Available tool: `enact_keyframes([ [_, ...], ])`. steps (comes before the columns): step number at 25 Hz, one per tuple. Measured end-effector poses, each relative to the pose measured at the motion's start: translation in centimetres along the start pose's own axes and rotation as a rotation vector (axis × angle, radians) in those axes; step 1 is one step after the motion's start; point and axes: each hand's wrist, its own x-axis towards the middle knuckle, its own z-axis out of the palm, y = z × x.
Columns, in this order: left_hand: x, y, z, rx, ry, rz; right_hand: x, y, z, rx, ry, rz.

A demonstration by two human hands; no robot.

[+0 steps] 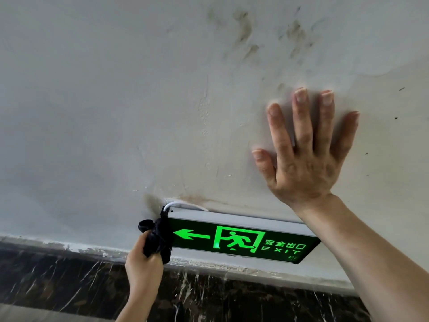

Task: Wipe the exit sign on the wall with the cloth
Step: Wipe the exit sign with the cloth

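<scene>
A lit green exit sign (243, 240) with a grey top edge is fixed low on the white wall, showing an arrow, a running figure and the word EXIT. My left hand (144, 266) grips a bunched black cloth (157, 238), which presses against the sign's left end. My right hand (306, 154) lies flat on the wall above the sign's right half, fingers spread, holding nothing. My right forearm covers the sign's right end.
The white wall (116, 112) carries brown smudges near the top and a stain above the sign. A white cable (183, 204) loops out behind the sign's top left corner. Below runs a dark marble skirting (69, 287) with white veins.
</scene>
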Motion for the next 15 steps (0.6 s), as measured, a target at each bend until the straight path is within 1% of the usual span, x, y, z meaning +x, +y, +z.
enact_keyframes([
  [5, 1.0, -2.1, 0.7, 0.069, 0.031, -0.074, -0.1, -0.1, 0.1, 0.001, 0.006, -0.01],
  [11, 0.7, -2.1, 0.6, 0.123, 0.03, -0.089, 0.0, -0.1, 0.0, 0.015, -0.003, 0.0],
  [14, -0.1, -2.1, 0.5, 0.162, -0.037, -0.181, 0.1, -0.1, 0.0, 0.019, -0.017, 0.006],
  [15, -0.6, -1.8, 0.6, 0.121, -0.061, -0.239, 0.2, 0.0, -0.1, 0.02, -0.023, 0.01],
])
